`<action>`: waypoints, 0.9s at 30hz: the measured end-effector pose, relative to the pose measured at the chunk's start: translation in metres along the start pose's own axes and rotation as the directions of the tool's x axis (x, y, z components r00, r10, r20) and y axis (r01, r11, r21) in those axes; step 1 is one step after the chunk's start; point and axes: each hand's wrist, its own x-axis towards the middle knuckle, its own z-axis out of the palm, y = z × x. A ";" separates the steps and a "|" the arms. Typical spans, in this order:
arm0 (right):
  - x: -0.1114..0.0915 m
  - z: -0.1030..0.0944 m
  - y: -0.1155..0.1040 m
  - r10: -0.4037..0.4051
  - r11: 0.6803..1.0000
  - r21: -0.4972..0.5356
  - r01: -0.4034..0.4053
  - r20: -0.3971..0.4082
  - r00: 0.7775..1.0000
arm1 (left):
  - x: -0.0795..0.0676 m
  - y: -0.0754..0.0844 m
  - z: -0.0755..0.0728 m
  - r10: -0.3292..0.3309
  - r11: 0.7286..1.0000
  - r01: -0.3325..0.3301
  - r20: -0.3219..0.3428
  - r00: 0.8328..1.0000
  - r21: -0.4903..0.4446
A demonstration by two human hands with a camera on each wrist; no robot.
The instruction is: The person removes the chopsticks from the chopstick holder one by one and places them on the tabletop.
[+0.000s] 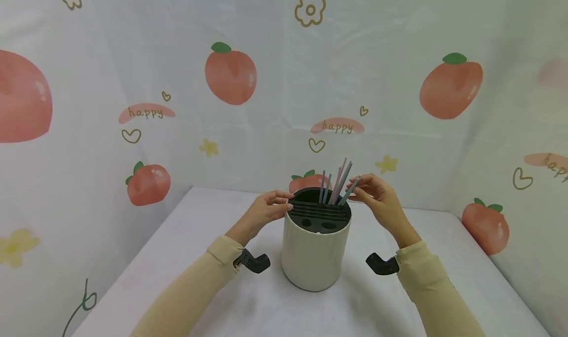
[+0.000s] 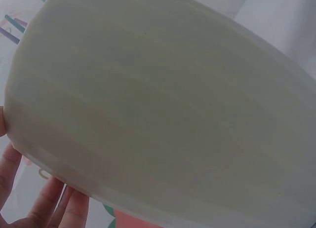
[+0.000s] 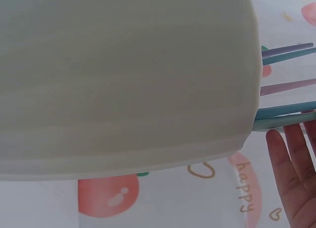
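Observation:
A cream, round, faintly ribbed holder (image 1: 314, 258) stands upright on the table. Its black insert (image 1: 317, 218) has several slots and two holes in front, with an open compartment behind. Several thin pastel sticks (image 1: 336, 189) in pink, purple and blue lean in that compartment. At the holder's left rim, my left hand (image 1: 265, 209) rests with fairly straight fingers and thumb touching the edge. My right hand (image 1: 377, 199) pinches the upper part of the rightmost, blue-green stick (image 3: 284, 121), its lower end inside the holder. The right thumb is hidden in the right wrist view.
The white table (image 1: 213, 297) runs up to a backdrop cloth (image 1: 275, 80) printed with red fruit, flowers and lettering. Side cloths hang at left and right. A black wrist device (image 1: 255, 261) sits under the left wrist and a similar device (image 1: 382, 264) under the right.

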 end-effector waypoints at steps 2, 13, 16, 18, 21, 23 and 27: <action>0.000 0.000 0.000 0.002 1.000 -0.002 -0.002 -0.003 1.000 | 0.000 0.000 0.000 0.003 1.000 -0.003 0.000 1.000 0.002; 0.025 -0.014 -0.033 -0.025 0.999 0.021 0.026 -0.074 0.997 | -0.003 0.000 0.000 0.000 1.000 0.000 -0.003 1.000 0.010; 0.042 -0.025 -0.061 -0.058 0.990 0.116 0.076 -0.151 0.987 | -0.003 0.001 0.000 -0.005 1.000 0.005 -0.009 1.000 0.014; 0.055 -0.035 -0.082 -0.084 0.966 0.222 0.133 -0.215 0.973 | -0.003 0.001 0.000 -0.005 1.000 0.005 -0.013 1.000 0.013; 0.071 -0.055 -0.112 -0.093 0.907 0.365 0.209 -0.310 0.946 | -0.003 0.001 0.000 -0.003 1.000 0.003 -0.017 1.000 0.011; 0.078 -0.068 -0.127 -0.075 0.868 0.436 0.237 -0.357 0.931 | -0.004 0.001 0.000 -0.003 1.000 0.003 -0.018 1.000 0.013; 0.075 -0.088 -0.131 0.023 0.864 0.473 0.172 -0.378 0.925 | -0.004 0.001 0.000 -0.004 1.000 0.005 -0.018 1.000 0.017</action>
